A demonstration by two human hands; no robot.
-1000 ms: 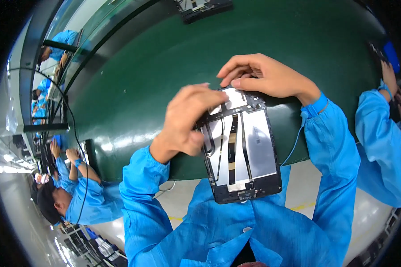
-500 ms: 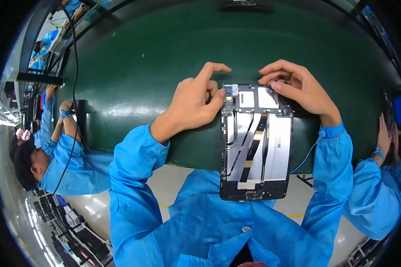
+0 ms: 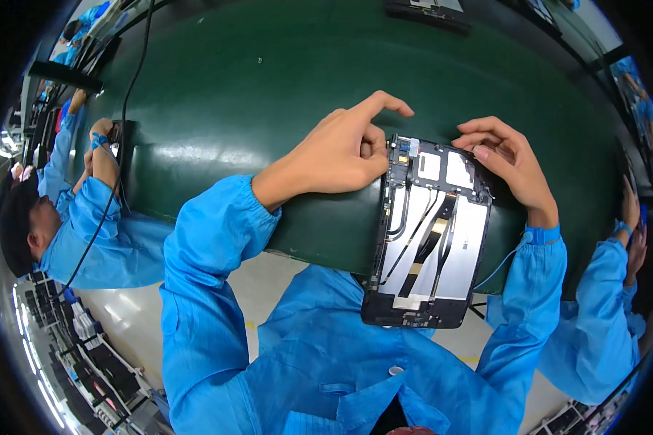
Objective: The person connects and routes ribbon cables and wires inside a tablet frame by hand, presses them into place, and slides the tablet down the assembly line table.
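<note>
At a broad green table (image 3: 196,109), a worker in a blue jacket (image 3: 326,370) bends over an opened tablet-like device (image 3: 461,246), its inner side facing up. The slab lies at the table's near edge, slightly right of the worker's middle, its lower end jutting past the edge above the lap and its upper end tilted a little to the right. Two pale rectangles mark its upper part, while a black-and-gold ribbon cable (image 3: 434,230) runs aslant across the silver panel below.

The left hand (image 3: 345,152) meets the device's upper left corner, forefinger arched forward above the table and the other fingers curled; whether it pinches the rim cannot be told. The right hand (image 3: 514,163) is loosely curved at the upper right corner, thumb close to the fingertips, and whether it touches the frame is likewise unclear. A blue band (image 3: 542,235) circles the right wrist, a thin cord (image 3: 504,267) trailing from it.

Near the far side sits another dark device (image 3: 432,12), partly cut off. Co-workers in blue flank the table, one at left in a dark cap (image 3: 18,225).
</note>
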